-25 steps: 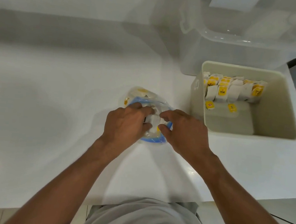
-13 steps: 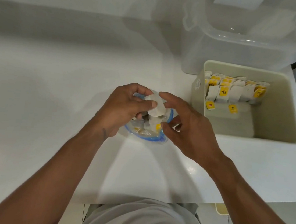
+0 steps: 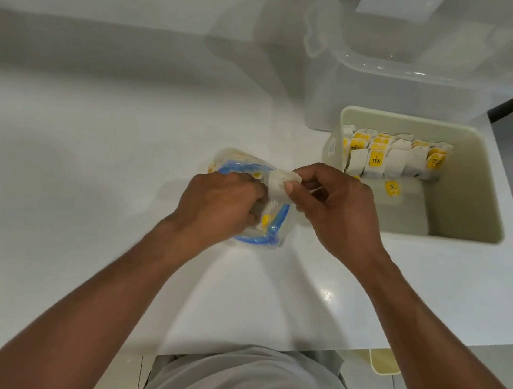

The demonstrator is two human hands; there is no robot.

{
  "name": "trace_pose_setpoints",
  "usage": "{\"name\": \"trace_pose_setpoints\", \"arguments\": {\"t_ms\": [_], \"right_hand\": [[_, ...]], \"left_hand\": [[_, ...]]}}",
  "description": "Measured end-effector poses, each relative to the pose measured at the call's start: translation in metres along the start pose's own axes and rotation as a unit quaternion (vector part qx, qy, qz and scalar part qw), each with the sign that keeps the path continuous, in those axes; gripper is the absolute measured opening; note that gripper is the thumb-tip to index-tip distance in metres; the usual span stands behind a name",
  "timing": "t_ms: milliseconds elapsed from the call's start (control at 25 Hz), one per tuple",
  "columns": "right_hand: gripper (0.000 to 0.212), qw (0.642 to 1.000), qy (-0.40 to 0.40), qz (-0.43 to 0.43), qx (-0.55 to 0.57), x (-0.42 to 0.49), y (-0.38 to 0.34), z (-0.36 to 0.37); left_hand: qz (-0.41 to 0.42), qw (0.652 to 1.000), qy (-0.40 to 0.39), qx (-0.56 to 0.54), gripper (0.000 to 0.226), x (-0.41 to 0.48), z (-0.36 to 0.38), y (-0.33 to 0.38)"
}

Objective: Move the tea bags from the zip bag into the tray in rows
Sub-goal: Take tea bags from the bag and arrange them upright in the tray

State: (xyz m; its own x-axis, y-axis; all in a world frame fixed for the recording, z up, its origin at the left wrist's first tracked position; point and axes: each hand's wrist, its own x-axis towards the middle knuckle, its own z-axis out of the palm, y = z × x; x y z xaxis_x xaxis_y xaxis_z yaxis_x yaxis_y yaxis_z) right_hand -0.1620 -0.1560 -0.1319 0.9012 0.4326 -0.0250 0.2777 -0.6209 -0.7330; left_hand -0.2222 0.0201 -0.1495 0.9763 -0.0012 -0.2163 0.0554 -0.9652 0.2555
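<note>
Tea bag (image 3: 280, 184) seemingly pinched by right hand (image 3: 338, 212) over zip bag (image 3: 236, 165).

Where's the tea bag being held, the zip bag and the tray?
tea bag (image 3: 279, 186): head view, middle of the white pouch.
zip bag (image 3: 236, 167): head view, far blue zip edge.
tray (image 3: 474, 192): head view, bare right inner wall.

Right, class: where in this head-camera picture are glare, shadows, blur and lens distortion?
Head view: glare spots on the counter by the right forearm and at the left edge; soft shadows under both arms; the tea bag in the right hand looks soft; the wide lens bows the counter's edges.
</note>
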Motion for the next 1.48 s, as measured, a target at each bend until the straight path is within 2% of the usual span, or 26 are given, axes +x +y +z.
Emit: {"name": "trace_pose_setpoints", "arguments": {"t_ms": [160,280,400,480,560,640,920,1040,1400,1480], "right_hand": [[0.006,0.999,-0.009,0.019,0.035,-0.002,-0.001,0.001],[0.006,0.996,-0.003,0.041,0.080,-0.006,-0.001,-0.002],[0.005,0.995,0.014,0.050,0.088,-0.007,0.000,-0.003],[0.005,0.994,0.019,0.057,0.093,-0.005,-0.003,-0.003],[0.003,0.994,0.012,0.065,0.089,-0.004,-0.005,-0.003],[0.003,0.995,0.001,0.070,0.076,-0.004,-0.007,-0.003],[0.012,0.991,-0.021,0.074,0.105,-0.004,-0.006,-0.004],[0.010,0.992,-0.025,0.080,0.093,-0.004,-0.010,-0.005],[0.011,0.992,-0.040,0.084,0.084,-0.006,-0.012,-0.007],[0.007,0.988,-0.089,0.081,0.098,-0.006,-0.016,-0.014]], "left_hand": [[0.014,0.998,0.055,0.033,0.024,0.008,0.011,0.004],[0.005,0.999,0.045,0.019,0.023,0.009,0.011,-0.001],[-0.027,0.997,0.052,-0.051,0.016,0.004,0.000,-0.007],[-0.050,0.988,0.048,-0.141,0.016,0.001,-0.011,-0.013],[-0.073,0.961,0.036,-0.264,0.016,-0.001,-0.020,-0.019],[-0.089,0.927,0.032,-0.363,0.005,-0.001,-0.025,-0.024],[-0.112,0.818,0.016,-0.565,0.004,0.000,-0.031,-0.022],[-0.124,0.815,0.030,-0.565,0.013,0.001,-0.029,-0.017],[-0.110,0.818,0.009,-0.565,0.010,-0.001,-0.027,-0.016],[-0.114,0.828,0.027,-0.549,0.010,-0.002,-0.027,-0.016]]}}
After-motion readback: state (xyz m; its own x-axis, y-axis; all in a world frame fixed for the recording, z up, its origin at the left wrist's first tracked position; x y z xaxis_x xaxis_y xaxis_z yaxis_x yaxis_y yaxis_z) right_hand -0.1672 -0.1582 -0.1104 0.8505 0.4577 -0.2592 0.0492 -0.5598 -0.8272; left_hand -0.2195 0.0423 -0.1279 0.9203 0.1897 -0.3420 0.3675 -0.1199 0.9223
